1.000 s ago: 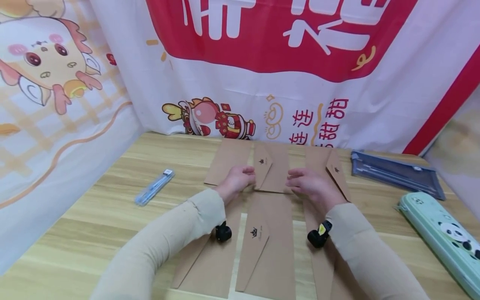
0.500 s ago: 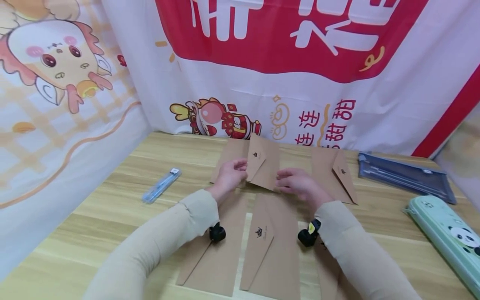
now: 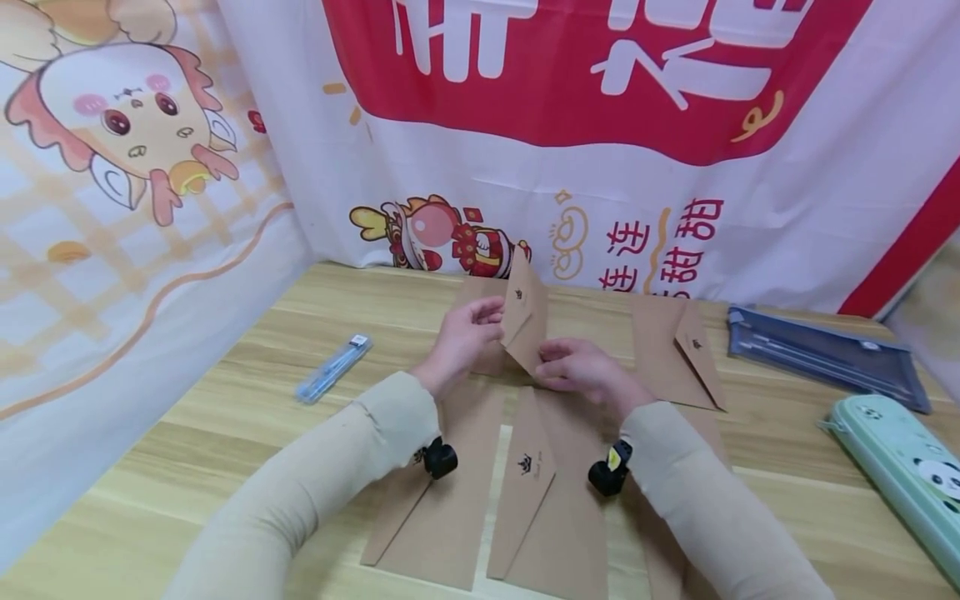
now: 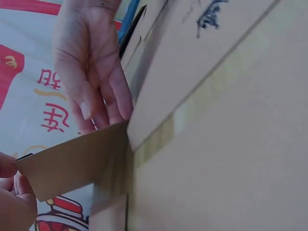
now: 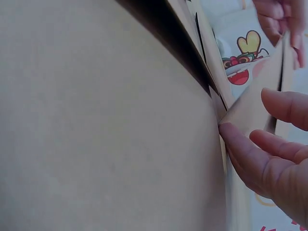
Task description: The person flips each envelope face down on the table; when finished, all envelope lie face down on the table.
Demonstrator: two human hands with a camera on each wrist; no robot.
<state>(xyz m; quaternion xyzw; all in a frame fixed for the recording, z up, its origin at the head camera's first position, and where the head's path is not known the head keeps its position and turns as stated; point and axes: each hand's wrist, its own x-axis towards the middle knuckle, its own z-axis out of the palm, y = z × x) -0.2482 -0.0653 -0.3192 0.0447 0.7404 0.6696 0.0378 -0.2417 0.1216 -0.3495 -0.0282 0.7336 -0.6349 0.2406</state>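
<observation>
A brown kraft envelope with a crown print on its flap is raised off the table at the back, tilted and turned partly edge-on. My left hand pinches its left edge; in the left wrist view those fingers sit around one corner. At the lower right end, my right hand holds it between thumb and fingers, with a fingertip at the corner in the right wrist view. Matching envelopes lie flat around it: back left, back right, front left, front middle and front right, partly under my right forearm.
A small clear-blue plastic case lies on the wooden table at left. To the right are a dark mesh pouch and a green panda pencil case. A printed cloth hangs along the table's back edge.
The back middle envelope has come up from the table, shifted left and turned from facing upward to nearly edge-on. Both hands have moved with it; the right hand has shifted left.
</observation>
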